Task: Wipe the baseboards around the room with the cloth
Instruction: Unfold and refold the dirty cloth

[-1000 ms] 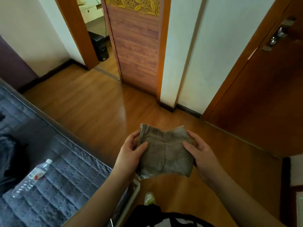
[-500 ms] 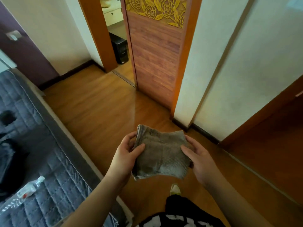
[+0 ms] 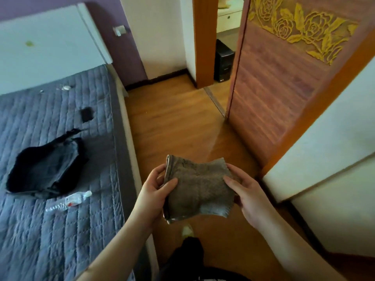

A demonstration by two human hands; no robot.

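Left hand (image 3: 151,194) and right hand (image 3: 250,196) each pinch opposite edges of the folded brown cloth (image 3: 197,189) above the wooden floor (image 3: 178,122).

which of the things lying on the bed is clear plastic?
The water bottle, lying on its side on the quilted bed cover with its white cap pointing right. The black bag above it and the small black item are dark and opaque.
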